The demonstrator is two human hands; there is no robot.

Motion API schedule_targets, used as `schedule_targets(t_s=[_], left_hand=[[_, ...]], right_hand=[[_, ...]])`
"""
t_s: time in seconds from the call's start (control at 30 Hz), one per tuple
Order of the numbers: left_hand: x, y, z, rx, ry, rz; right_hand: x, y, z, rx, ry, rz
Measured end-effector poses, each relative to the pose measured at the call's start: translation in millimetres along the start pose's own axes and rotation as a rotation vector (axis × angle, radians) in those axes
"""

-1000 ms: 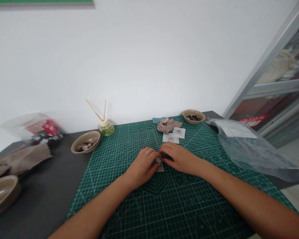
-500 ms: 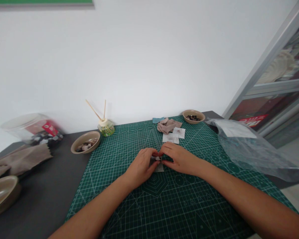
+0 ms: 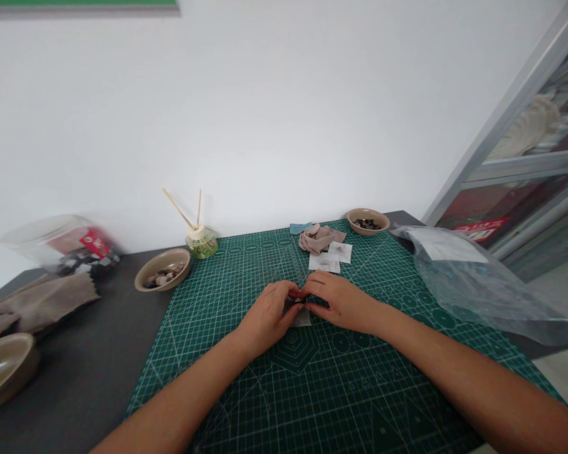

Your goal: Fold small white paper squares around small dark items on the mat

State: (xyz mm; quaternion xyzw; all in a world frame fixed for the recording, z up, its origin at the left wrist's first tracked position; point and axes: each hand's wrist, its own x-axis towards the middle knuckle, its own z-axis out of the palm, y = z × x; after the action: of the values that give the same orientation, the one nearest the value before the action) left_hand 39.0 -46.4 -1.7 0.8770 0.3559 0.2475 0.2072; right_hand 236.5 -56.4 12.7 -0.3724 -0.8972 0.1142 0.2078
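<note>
At the middle of the green cutting mat [image 3: 227,328], my left hand [image 3: 269,315] and my right hand [image 3: 341,301] meet fingertip to fingertip. Both are closed in a pinch around a small dark and whitish piece [image 3: 300,301], mostly covered by the fingers, so its kind does not show. Directly under the fingertips lies a small white paper square [image 3: 303,318], partly hidden. Beyond my right hand are more white squares [image 3: 325,262] with small greyish marks on them, beside a crumpled beige cloth [image 3: 316,239].
A bowl of dark pieces [image 3: 368,223] stands at the back right, another bowl [image 3: 163,270] at the left near a reed diffuser [image 3: 202,242]. Further left are a clear tub [image 3: 57,243], a brown cloth [image 3: 47,302] and a third bowl [image 3: 9,366]. A plastic bag [image 3: 473,284] lies right.
The small piece between my fingertips shows darker and less white now, as if turned slightly. My hands have stayed almost in place; the surroundings are unchanged.
</note>
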Motion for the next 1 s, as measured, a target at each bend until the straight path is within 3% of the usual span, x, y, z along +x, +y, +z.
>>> schedule_targets(t_s=[0.43,1.0], left_hand=[[0.3,-3.8,-0.2,0.113,-0.018,0.082],[3.5,-7.1,3.9,0.075,-0.015,0.122]], right_hand=[[1.0,-2.7,-0.3,-0.052,-0.035,-0.010],[0.8,-2.9,5.9,-0.071,-0.023,-0.030]])
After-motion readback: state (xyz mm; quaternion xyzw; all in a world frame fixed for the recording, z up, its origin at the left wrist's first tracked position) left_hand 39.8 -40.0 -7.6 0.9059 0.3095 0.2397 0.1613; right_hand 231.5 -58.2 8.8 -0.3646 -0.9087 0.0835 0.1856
